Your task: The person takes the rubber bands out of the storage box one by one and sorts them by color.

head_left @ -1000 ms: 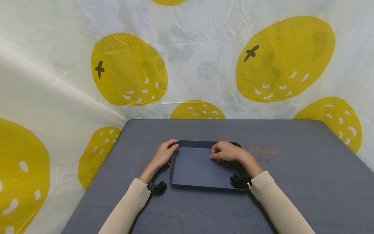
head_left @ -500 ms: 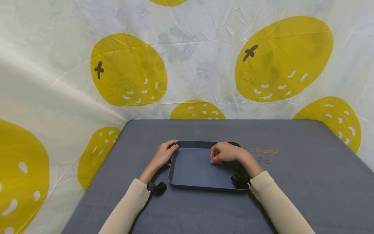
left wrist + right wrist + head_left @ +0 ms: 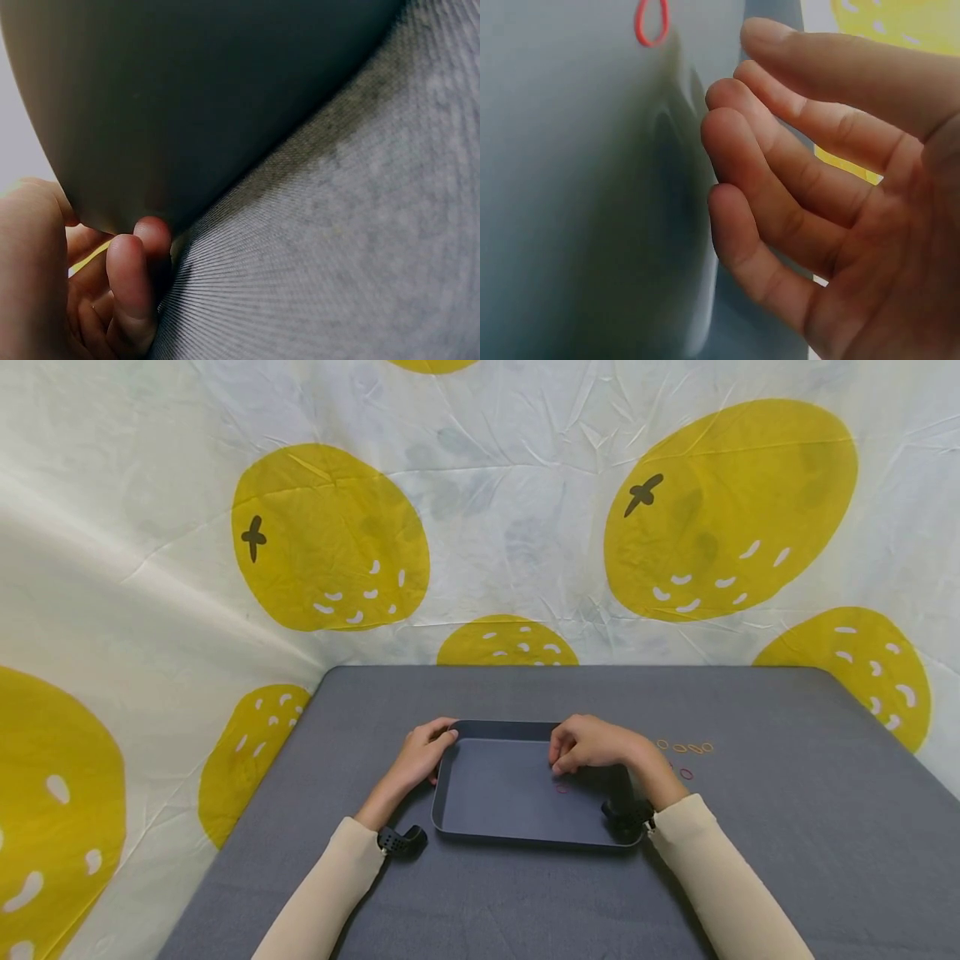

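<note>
My left hand (image 3: 422,752) grips the far left corner of a dark grey tray (image 3: 495,839), thumb at the rim. In the left wrist view, fingertips (image 3: 129,274) of that hand press against the tray's outer wall. Over the tray's right half hovers my right hand (image 3: 596,745), its fingers loosely bent. The right wrist view shows its thumb apart from the other fingers, with nothing held. A small red rubber band (image 3: 652,43) lies on the tray floor, just below the right fingertips in the head view.
Right of the tray, several orange rubber bands (image 3: 679,747) lie in a row on the grey cloth-covered table (image 3: 750,860). A red band (image 3: 686,774) lies nearer, and another is mostly hidden by my right wrist. A white curtain with yellow fruit prints hangs behind.
My right hand dipped toward the red rubber band, then rose and moved right, its fingers loosening. The band in the tray shows more fully now. My left hand and the tray have stayed still.
</note>
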{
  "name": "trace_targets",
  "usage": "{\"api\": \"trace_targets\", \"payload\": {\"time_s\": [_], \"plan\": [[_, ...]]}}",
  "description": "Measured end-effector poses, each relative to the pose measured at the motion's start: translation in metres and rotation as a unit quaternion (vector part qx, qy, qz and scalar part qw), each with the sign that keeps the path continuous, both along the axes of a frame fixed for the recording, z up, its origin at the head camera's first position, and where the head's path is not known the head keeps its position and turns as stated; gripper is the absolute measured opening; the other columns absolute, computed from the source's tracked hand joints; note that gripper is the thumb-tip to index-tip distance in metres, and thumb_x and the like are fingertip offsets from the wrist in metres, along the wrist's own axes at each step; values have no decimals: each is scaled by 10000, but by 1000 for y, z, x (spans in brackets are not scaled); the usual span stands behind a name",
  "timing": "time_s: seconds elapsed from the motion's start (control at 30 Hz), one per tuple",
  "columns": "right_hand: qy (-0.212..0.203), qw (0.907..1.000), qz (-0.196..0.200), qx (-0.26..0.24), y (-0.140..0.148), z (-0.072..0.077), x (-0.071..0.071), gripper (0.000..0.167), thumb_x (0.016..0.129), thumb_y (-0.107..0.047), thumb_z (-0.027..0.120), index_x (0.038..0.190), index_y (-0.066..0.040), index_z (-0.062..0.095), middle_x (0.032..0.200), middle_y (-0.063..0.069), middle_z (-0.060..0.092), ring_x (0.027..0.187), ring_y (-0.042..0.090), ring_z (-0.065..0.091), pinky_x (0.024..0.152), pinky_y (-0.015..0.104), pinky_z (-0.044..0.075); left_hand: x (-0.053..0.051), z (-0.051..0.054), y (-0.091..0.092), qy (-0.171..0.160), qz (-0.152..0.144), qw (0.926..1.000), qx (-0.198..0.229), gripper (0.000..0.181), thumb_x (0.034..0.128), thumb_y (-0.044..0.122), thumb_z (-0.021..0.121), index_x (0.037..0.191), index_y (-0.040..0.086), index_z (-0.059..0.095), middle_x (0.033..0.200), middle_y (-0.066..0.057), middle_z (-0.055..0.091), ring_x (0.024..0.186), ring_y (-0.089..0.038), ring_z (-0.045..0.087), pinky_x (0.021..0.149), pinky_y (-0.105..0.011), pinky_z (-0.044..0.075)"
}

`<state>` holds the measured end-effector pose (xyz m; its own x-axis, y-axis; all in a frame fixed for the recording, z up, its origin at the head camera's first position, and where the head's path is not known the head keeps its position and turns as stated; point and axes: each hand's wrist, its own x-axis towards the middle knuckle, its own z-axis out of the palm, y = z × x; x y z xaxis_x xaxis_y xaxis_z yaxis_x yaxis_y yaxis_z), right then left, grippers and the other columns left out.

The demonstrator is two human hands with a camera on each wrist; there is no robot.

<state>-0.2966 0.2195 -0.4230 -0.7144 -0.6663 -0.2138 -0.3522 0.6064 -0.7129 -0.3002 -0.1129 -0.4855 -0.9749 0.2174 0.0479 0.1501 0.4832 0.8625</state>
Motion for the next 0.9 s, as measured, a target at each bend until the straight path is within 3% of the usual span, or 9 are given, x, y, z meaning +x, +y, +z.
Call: {"api": "trace_targets", "payload": {"time_s": [0.3,0.73,0.9], "plan": [[-85,9991,95,415,-3,1,4,77,814,-57,818,822,-87,747,758,-9,720,661,91,593,617,251,487,1,2,0,-40,21,10000,-7,298,1065,335,561,1325,286,697,1226,-93,741,375,-205,525,376,-387,512],[359,9947,221,941,-8,3,7,175,807,-9,742,712,-156,746,672,-88,635,614,73,525,587,226,433,0,3,1,-4,-1,10000,-18,300,1064,340,561,1324,281,699,1211,-93,744,368,-199,517,377,-387,510],[452,9945,239,913,-7,4,8,169,810,-23,741,713,-161,738,675,-79,631,622,81,530,593,233,438,1,2,0,-42,-18,10000,-34,303,1062,343,567,1329,281,696,1217,-96,742,372,-193,516,380,-383,514]]}}
